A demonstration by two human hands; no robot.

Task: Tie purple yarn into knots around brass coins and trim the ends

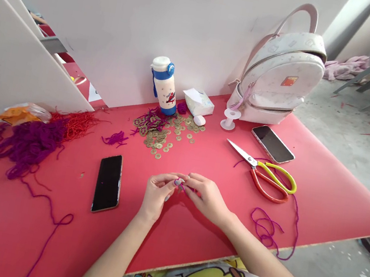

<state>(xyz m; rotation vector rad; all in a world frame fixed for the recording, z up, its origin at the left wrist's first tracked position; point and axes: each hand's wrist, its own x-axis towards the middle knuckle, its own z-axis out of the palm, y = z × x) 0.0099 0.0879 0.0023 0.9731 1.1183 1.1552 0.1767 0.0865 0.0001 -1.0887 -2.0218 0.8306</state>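
Observation:
My left hand (pixel 158 193) and my right hand (pixel 206 196) meet above the red table (pixel 167 244), near its front edge. Between their fingertips is a short piece of purple cord (pixel 182 185). The left thumb and forefinger pinch it, and the right fingers press on it from the other side. Whether a coin is held with the cord is too small to tell. Scissors (pixel 266 175) with yellow and red handles lie to the right of my hands. A black phone (pixel 108 183) lies to the left. Behind my hands, many coins (pixel 158 139) are spread with purple cord pieces.
At the back stand a bottle (pixel 164 85), a tissue pack (pixel 198 103), a white spool (pixel 230 119) and a white backpack (pixel 276 78). A second phone (pixel 272 144) and loose purple cord (pixel 267 230) lie right. Purple yarn (pixel 33 144) and red strands (pixel 75 125) are heaped left.

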